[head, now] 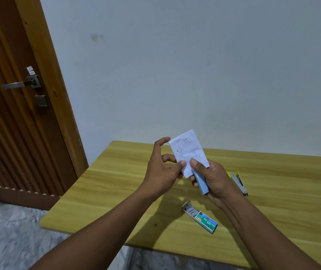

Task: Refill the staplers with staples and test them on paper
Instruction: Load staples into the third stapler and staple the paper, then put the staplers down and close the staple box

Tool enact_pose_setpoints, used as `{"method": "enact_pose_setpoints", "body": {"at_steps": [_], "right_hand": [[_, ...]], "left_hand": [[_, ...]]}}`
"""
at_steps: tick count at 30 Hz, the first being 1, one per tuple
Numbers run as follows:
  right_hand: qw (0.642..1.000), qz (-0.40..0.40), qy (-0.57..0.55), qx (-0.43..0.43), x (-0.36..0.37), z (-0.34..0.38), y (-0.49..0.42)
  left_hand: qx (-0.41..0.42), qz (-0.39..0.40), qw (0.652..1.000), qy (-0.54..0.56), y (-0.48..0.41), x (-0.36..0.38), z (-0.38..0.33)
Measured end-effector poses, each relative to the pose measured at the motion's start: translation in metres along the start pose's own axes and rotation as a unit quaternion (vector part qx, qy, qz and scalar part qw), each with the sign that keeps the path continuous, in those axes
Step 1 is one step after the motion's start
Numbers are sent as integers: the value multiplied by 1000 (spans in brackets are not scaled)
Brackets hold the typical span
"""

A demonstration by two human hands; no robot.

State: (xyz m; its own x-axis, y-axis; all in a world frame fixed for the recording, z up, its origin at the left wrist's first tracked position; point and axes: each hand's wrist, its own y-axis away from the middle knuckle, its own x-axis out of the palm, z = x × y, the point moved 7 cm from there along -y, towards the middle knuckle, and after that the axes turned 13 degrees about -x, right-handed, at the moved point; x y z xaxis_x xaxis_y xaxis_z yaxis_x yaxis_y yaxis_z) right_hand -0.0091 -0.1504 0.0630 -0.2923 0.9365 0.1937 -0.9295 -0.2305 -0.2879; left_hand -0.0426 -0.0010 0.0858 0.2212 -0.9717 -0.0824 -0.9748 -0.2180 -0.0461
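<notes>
Pinching paper [188, 151], left grip [162, 168] faces right grip [212, 178] clasping blue stapler [200, 182].

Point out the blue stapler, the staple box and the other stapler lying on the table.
blue stapler [201, 182], head view, on its blue top cover below the thumb.
staple box [206, 223], head view, on the green printed sleeve.
yellow stapler [238, 183], head view, on its metal body.

Home room: wooden door [19, 98], plain table [116, 191].
</notes>
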Motion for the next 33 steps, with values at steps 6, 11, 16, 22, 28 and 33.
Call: {"method": "enact_pose_setpoints", "body": {"at_steps": [6, 11, 16, 22, 28, 33], "right_hand": [[986, 35, 148, -65, -2, 3, -4], [951, 85, 286, 78, -29, -28, -11], [927, 11, 357, 110, -73, -27, -40], [822, 14, 554, 130, -86, -41, -69], [796, -8, 595, 108, -82, -68, -82], [812, 16, 581, 41, -72, -60, -71]], "left_hand": [[-34, -12, 999, -3, -4, -6, 17], [-81, -65, 995, 0, -13, -24, 52], [-145, -140, 979, -19, -28, -48, 86], [-200, -176, 961, -74, -34, -63, 108], [-180, -176, 962, -109, -43, -66, 115], [-169, -207, 956, -124, -43, -71, 119]]}}
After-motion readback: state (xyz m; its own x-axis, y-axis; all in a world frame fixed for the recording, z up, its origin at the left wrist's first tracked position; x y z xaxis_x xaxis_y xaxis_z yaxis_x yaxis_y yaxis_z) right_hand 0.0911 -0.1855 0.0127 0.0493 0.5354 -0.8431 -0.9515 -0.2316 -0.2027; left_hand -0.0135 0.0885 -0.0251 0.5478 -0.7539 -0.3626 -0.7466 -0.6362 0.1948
